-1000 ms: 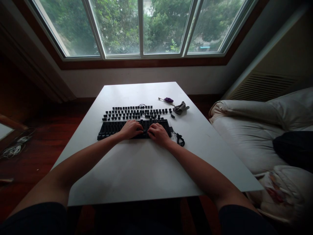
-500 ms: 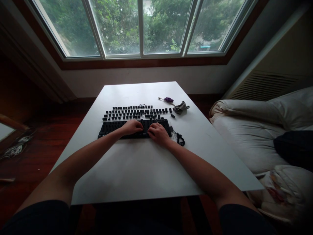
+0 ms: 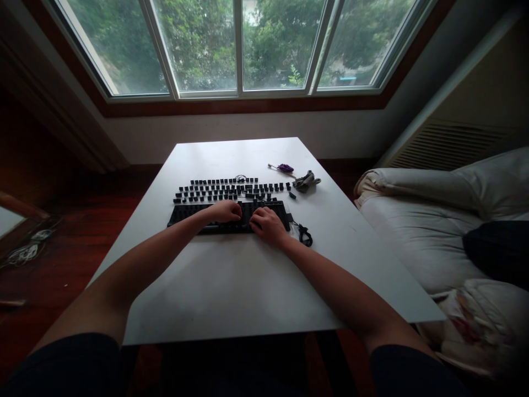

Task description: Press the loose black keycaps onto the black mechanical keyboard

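Note:
A black keyboard (image 3: 188, 212) lies on the white table (image 3: 215, 286), partly covered by my hands. My left hand (image 3: 226, 210) is over its middle with the fingers curled together; whatever they may hold is hidden. Just to the right, my right hand (image 3: 268, 225) rests on the keyboard with fingers bent and drawn together, and anything between them is too small to make out. Loose black keycaps (image 3: 215, 189) stand in rows behind the keyboard. A coiled black cable (image 3: 305, 236) lies at its right end.
A crumpled grey cloth (image 3: 306, 182) and a purple item with a pale stick (image 3: 285, 168) lie at the back right of the table. Beyond the right edge is a pale sofa (image 3: 397, 220). A window (image 3: 198, 49) is ahead, and white cables (image 3: 25, 253) lie at left.
My left hand has turned and risen slightly, its wrist and forearm lifting a little. The right hand stays in about the same place.

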### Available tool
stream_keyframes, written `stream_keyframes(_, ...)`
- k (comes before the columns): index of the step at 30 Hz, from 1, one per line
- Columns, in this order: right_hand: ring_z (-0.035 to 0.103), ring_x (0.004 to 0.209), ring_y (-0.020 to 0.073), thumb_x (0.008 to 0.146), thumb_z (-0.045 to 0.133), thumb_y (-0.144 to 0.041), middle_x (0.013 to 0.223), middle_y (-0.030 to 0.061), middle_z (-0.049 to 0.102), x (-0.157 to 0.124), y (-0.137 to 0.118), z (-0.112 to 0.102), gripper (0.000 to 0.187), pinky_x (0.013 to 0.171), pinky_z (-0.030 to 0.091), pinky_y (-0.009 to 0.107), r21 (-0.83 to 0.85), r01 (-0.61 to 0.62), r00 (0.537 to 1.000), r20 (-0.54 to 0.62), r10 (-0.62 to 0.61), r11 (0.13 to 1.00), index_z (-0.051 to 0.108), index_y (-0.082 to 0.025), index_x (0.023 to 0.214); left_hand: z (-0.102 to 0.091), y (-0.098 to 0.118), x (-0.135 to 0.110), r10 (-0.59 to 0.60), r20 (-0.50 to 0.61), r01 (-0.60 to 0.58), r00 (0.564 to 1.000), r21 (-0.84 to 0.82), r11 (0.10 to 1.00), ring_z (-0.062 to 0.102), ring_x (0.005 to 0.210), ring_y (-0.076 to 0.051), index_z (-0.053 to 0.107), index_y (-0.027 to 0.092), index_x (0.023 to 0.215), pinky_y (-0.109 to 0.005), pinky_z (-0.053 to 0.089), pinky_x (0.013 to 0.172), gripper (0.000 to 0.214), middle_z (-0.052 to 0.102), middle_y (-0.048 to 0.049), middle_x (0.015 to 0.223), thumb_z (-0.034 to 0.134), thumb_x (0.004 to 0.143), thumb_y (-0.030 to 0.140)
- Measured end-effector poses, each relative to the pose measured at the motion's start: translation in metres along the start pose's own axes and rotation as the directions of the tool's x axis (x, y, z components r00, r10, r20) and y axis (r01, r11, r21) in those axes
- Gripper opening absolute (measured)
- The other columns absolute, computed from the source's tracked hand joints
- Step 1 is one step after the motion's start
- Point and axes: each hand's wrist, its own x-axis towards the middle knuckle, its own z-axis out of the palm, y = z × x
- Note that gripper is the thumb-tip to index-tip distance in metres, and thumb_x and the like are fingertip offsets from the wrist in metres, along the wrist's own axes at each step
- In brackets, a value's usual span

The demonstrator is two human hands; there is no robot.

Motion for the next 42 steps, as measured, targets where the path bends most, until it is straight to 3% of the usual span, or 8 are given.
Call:
stream_keyframes(7,0.053,0.1,0.0246,0.097,0.062,-0.026,0.105,0.0083,0.066,0.0,0.0,0.001,0.011,0.092,0.043,0.04,0.005,-0.005,1.0,0.001,0.005,1.0,0.072,-0.022,0.094,0.004,0.018,-0.005,0.083,-0.121,-0.044,0.989,0.297,0.954,0.065,0.095,-0.024,0.077,0.027,0.089,-0.03,0.044,0.082,0.014,0.076,-0.0018,0.088,0.068,0.079,0.03)
stream_keyframes(18,0.053,0.101,0.0253,0.098,0.061,-0.027,0.105,0.0086,0.066,0.001,0.0,-0.001,0.012,0.092,0.043,0.04,-0.004,-0.006,1.0,0.005,0.006,1.0,0.072,-0.022,0.098,0.007,0.028,-0.014,0.101,-0.179,-0.039,0.979,0.317,0.948,0.066,0.093,-0.025,0.075,0.026,0.09,-0.032,0.044,0.081,0.012,0.075,-0.0037,0.089,0.071,0.08,0.029)
stream_keyframes(24,0.055,0.104,0.0267,0.098,0.061,-0.024,0.112,0.0107,0.067,-0.001,-0.007,0.003,0.029,0.093,0.043,0.042,-0.006,0.04,0.999,0.022,-0.04,0.999,0.067,-0.022,0.127,0.014,0.012,-0.017,0.113,-0.235,-0.076,0.965,0.162,0.984,0.064,0.086,-0.021,0.074,0.023,0.096,-0.03,0.044,0.078,0.02,0.073,-0.0027,0.09,0.072,0.08,0.035)
stream_keyframes(29,0.057,0.105,0.0258,0.098,0.061,-0.025,0.112,0.0099,0.068,-0.002,-0.009,0.007,0.033,0.092,0.043,0.041,0.007,0.09,0.995,0.048,-0.091,0.996,0.065,-0.024,0.132,0.016,-0.011,-0.018,0.038,-0.242,-0.045,0.969,-0.023,0.999,0.062,0.078,-0.017,0.073,0.02,0.098,-0.026,0.044,0.07,0.025,0.071,-0.0019,0.085,0.067,0.084,0.039)
stream_keyframes(34,0.056,0.103,0.026,0.1,0.059,-0.027,0.112,0.0098,0.069,-0.002,-0.007,0.009,0.033,0.092,0.042,0.041,-0.005,0.086,0.995,0.051,-0.086,0.996,0.066,-0.023,0.132,0.014,-0.025,-0.018,0.018,-0.301,-0.016,0.954,0.008,1.0,0.062,0.082,-0.018,0.074,0.02,0.094,-0.027,0.045,0.074,0.024,0.071,-0.0025,0.087,0.069,0.082,0.04)
stream_keyframes(42,0.055,0.099,0.0247,0.101,0.057,-0.027,0.107,0.0086,0.069,-0.001,-0.005,0.011,0.033,0.089,0.04,0.039,-0.023,0.107,0.992,0.068,-0.105,0.994,0.068,-0.025,0.132,0.014,-0.026,-0.016,0.04,-0.269,-0.006,0.962,0.124,0.992,0.062,0.083,-0.02,0.075,0.021,0.091,-0.029,0.044,0.077,0.033,0.07,-0.0036,0.088,0.07,0.081,0.053)
